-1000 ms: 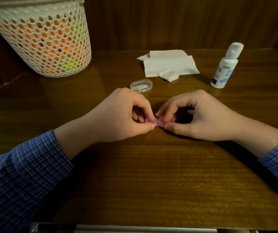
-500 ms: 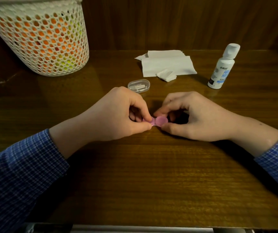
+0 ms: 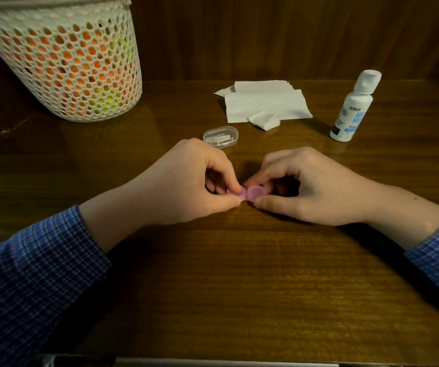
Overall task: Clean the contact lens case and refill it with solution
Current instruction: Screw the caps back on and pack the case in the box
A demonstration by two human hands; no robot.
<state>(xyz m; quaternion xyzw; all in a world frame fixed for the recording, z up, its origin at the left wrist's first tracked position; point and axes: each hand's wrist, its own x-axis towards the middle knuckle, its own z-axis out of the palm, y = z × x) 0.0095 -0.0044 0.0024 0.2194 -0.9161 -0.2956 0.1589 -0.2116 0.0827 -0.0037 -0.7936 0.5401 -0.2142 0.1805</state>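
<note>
Head view: both hands pinch the pink lens case at mid-tabletop

Head view shows the contact lens case (image 3: 248,193) as a small translucent pink piece with two round caps side by side, joined at the middle, lying low over the wooden tabletop (image 3: 239,274). The left hand (image 3: 183,184) pinches the left cap between thumb and curled fingers; the right hand (image 3: 311,186) pinches the right cap the same way, thumb below and forefinger above. Whether the caps are screwed tight cannot be told.

Behind the hands stand a small clear plastic box (image 3: 221,137), a pile of white tissues (image 3: 264,104) and, to the right, an upright white solution bottle (image 3: 352,107) with its cap on. A white mesh basket (image 3: 62,62) stands at the far left.

Compared with a second ago, more of the case shows: then only a sliver of pink peeked between the fingertips, now both round caps are visible. The hands have drawn slightly apart, and the other things lie as before.
</note>
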